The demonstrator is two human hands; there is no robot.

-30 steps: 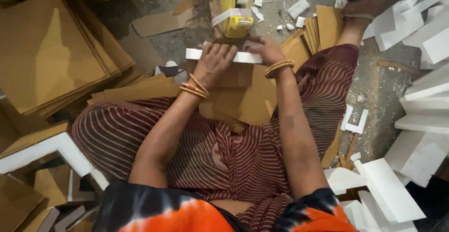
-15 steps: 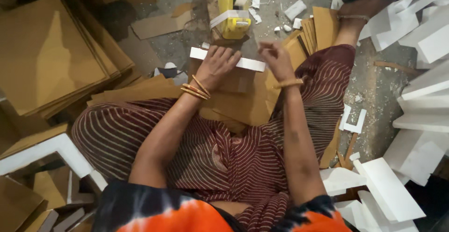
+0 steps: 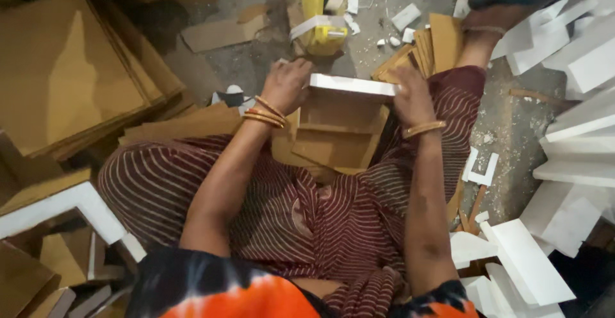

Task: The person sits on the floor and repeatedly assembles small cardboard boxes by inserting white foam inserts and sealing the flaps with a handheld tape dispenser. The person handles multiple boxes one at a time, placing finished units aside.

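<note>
Left hand (image 3: 286, 85) and right hand (image 3: 411, 97) clamped on opposite ends of white foam strip (image 3: 352, 85), held level above stacked brown cardboard pieces (image 3: 336, 129) on lap. Yellow tape dispenser (image 3: 322, 16) on floor just beyond. White foam blocks (image 3: 580, 132) piled at right.

Yellow package (image 3: 318, 10), perhaps taped, ahead.

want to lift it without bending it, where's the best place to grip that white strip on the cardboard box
Probably at its two short ends, one from each side. The white strip lies long and narrow across the top edge of the cardboard box, so end grips keep it level. The left hand and right hand already sit at those ends; the yellow object beyond crowds the far side.
</note>
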